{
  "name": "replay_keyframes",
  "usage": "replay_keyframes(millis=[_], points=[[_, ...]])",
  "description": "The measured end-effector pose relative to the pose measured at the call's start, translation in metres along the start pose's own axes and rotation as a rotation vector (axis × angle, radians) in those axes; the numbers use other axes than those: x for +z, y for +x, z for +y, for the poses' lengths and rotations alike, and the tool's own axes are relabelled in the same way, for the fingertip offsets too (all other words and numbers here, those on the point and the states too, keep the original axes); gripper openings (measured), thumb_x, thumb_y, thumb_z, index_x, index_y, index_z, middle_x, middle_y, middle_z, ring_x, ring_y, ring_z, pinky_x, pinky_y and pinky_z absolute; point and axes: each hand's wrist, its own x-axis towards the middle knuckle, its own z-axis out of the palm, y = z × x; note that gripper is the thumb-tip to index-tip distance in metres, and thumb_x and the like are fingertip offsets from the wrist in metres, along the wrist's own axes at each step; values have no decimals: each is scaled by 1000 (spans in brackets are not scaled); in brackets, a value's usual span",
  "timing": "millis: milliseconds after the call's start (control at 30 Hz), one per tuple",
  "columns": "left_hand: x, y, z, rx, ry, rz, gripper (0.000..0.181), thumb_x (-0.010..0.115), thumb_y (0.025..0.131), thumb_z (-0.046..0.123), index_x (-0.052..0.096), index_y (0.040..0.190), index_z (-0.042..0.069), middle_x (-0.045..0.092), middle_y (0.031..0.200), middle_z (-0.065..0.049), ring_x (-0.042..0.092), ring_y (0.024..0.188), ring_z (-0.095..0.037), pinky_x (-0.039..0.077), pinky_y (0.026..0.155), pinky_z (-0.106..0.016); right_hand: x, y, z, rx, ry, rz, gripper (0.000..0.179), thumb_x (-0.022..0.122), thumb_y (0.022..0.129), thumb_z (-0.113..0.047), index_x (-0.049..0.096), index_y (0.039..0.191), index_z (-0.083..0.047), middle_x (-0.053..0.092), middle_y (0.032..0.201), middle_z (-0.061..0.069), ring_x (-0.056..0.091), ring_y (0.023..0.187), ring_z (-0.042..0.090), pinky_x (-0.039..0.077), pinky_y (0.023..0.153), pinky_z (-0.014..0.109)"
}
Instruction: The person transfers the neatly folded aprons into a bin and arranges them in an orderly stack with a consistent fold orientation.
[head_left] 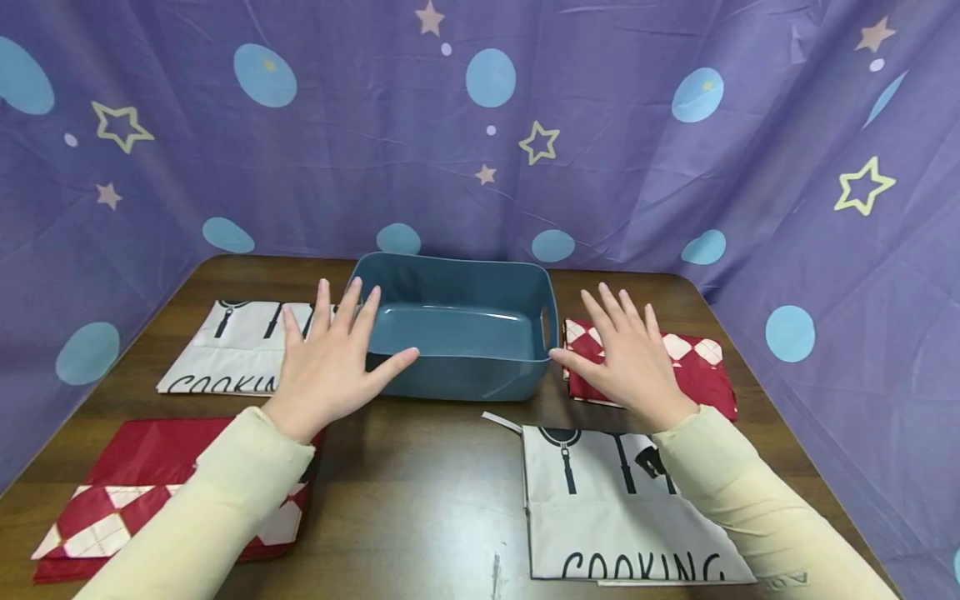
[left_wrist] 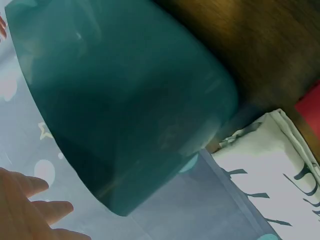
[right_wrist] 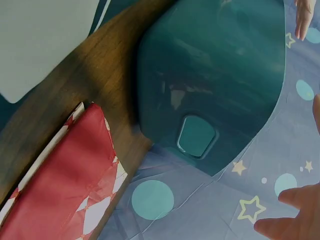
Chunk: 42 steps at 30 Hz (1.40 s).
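Both hands are held out with spread, straight fingers, and neither holds anything. In the head view my left hand [head_left: 330, 362] overlaps the left end of a teal plastic bin [head_left: 457, 379] and the edge of a folded white cloth [head_left: 217, 358] printed with "COOKING". My right hand [head_left: 626, 354] is just right of the bin, overlapping a folded red-and-white argyle cloth [head_left: 697, 375]. The left wrist view shows the bin's outer wall [left_wrist: 130, 100] close by. From the right wrist, the bin's side [right_wrist: 215, 75] with its handle hole and the red folded cloth [right_wrist: 65, 175] are visible.
A second folded white "COOKING" cloth [head_left: 600, 517] lies at the front right, a strap sticking out from its corner. Another folded red argyle cloth [head_left: 165, 450] lies at the front left, partly behind the left sleeve. A purple star-patterned curtain [head_left: 480, 183] surrounds the wooden table [head_left: 405, 500].
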Motion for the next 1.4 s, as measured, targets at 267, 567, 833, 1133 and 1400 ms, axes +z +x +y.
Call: replay_keyframes(millis=[267, 567, 833, 1133, 1400], points=[[-1, -3, 8, 39, -29, -3, 101, 36, 86, 83, 19, 159, 16, 14, 166, -13, -7, 153, -41, -6, 112, -75, -8, -12, -1, -3, 28, -11, 94, 54, 85, -75, 28, 157, -20, 22, 165, 9, 16, 152, 38, 8, 121, 61], [2, -7, 20, 84, -50, 13, 99, 38, 87, 82, 21, 159, 17, 16, 166, -9, 2, 153, -40, 0, 116, -71, -14, -23, 1, -13, 33, -10, 91, 56, 87, -70, 30, 156, -17, 26, 163, 12, 20, 150, 40, 11, 121, 62], [5, -14, 30, 116, -84, 31, 97, 40, 88, 80, 23, 159, 16, 17, 166, -8, 5, 153, -40, 3, 118, -69, -16, -34, 3, -17, 64, -8, 85, 59, 90, -62, 34, 155, -14, 31, 161, 13, 23, 149, 40, 14, 120, 61], [7, -22, 39, 157, -140, 43, 95, 43, 89, 77, 26, 158, 14, 17, 166, -10, 5, 153, -40, 9, 118, -67, -18, -44, 6, 30, 78, -33, 83, 57, 91, -63, 36, 154, -13, 33, 161, 11, 26, 149, 38, 20, 119, 61], [8, -24, 42, 177, -205, 62, 91, 49, 90, 72, 28, 157, 13, 19, 166, -9, 9, 153, -38, 13, 120, -64, -19, -52, 11, 64, 111, -44, 81, 58, 91, -62, 37, 153, -14, 36, 159, 11, 31, 146, 38, 27, 115, 62]])
